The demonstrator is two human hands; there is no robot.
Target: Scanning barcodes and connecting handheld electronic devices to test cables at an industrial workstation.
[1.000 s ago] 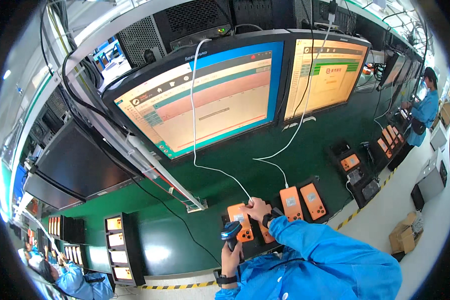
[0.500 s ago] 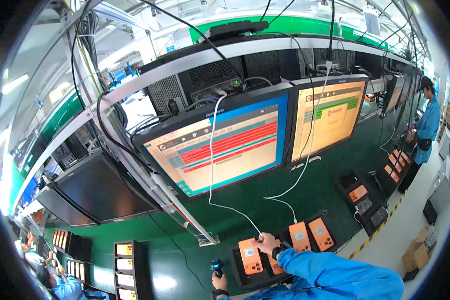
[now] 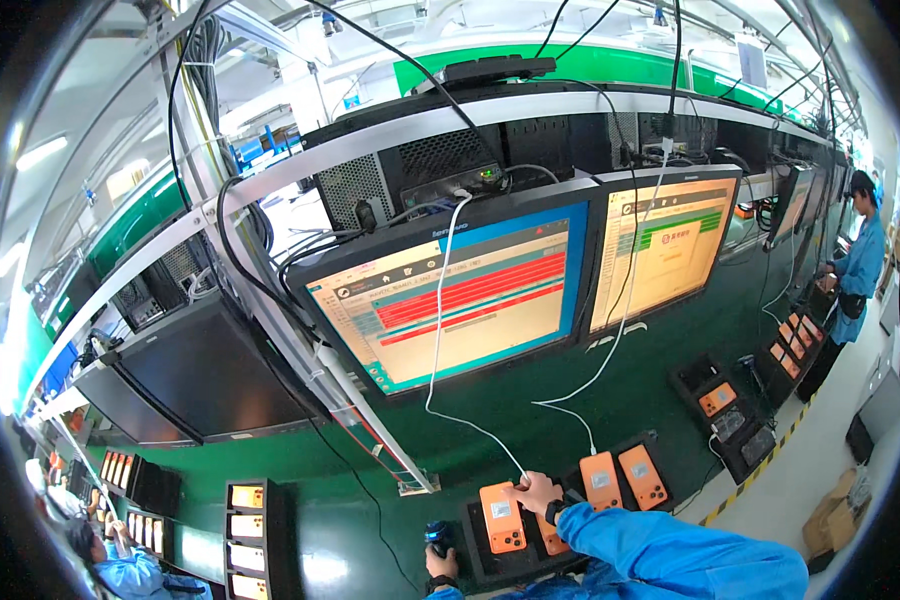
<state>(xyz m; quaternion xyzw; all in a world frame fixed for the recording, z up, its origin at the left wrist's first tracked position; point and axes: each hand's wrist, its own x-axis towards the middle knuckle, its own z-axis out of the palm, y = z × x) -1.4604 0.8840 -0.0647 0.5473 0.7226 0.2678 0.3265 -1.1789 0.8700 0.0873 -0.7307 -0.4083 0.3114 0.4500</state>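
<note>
My right hand (image 3: 538, 496) is closed at the upper edge of an orange phone (image 3: 503, 526), its fingers pinching the end of a white cable (image 3: 472, 423). That phone lies back up in a black tray (image 3: 474, 528), with a white label on it. Partly under my right wrist is another orange phone (image 3: 551, 541). Farther right, an orange phone (image 3: 600, 480) has a second white cable (image 3: 570, 403) plugged into its top, and one more orange phone (image 3: 642, 477) lies beside it. Left of the tray, my left hand (image 3: 441, 564) grips a dark handheld scanner (image 3: 436, 533) with a blue head.
Two lit monitors (image 3: 480, 290) stand behind the tray, with cables hanging across them. A metal post (image 3: 375, 435) rises from the green bench (image 3: 340, 535). Black racks of phones (image 3: 282, 530) stand at left. More trays (image 3: 718, 425) and a co-worker (image 3: 855, 260) are at right.
The view has shifted slightly, so the bench and monitors sit a little farther right and lower. My right hand stays at the phone's top; my left hand still holds the scanner.
</note>
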